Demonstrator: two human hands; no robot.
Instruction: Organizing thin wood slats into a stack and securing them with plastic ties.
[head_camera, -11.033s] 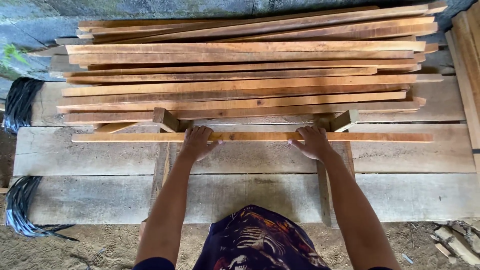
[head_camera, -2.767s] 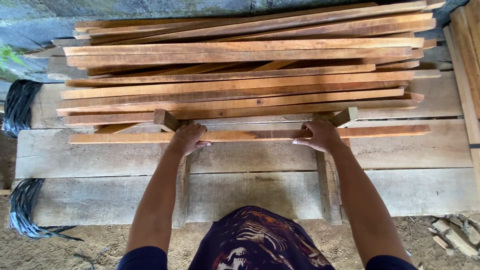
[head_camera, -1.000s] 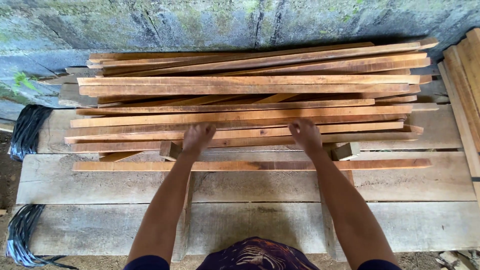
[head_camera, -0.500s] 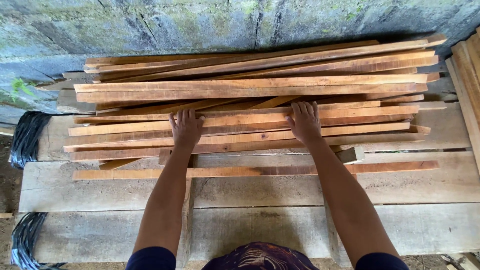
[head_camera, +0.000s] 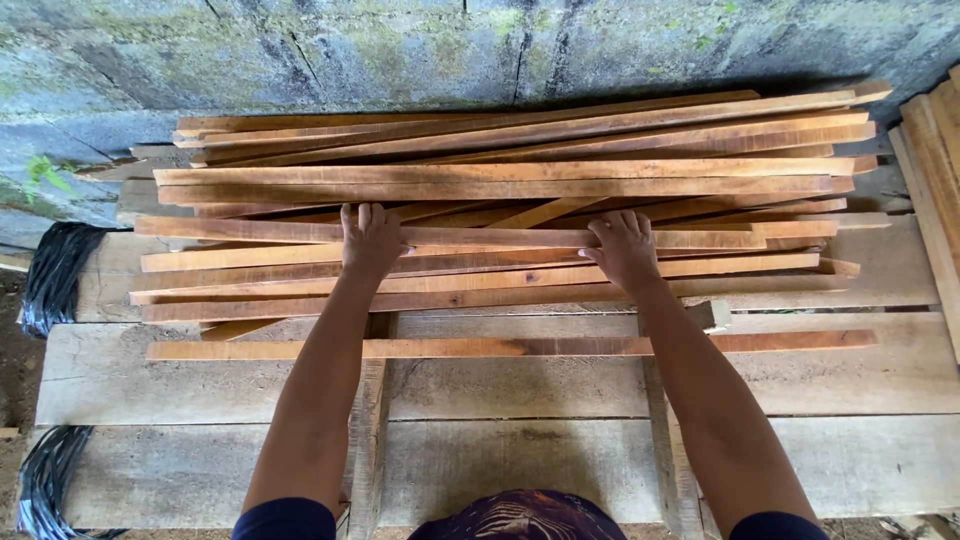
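A heap of long thin wooden strips (head_camera: 520, 190) lies across a plank bench against a stone wall. My left hand (head_camera: 370, 240) and my right hand (head_camera: 622, 250) both rest palm down on one strip (head_camera: 480, 237) in the front part of the heap, fingers curled over its far edge. A single strip (head_camera: 500, 347) lies apart, nearer to me, across two upright wooden guide pieces (head_camera: 370, 420).
The bench of wide grey planks (head_camera: 180, 380) spans the view. Black coiled cable (head_camera: 55, 275) hangs at the left edge. More boards (head_camera: 935, 170) lean at the right. A mossy stone wall (head_camera: 400, 50) stands behind the heap.
Both hands left the single near strip and reached forward onto the heap, now gripping a strip further back. The single strip stays where it was laid.
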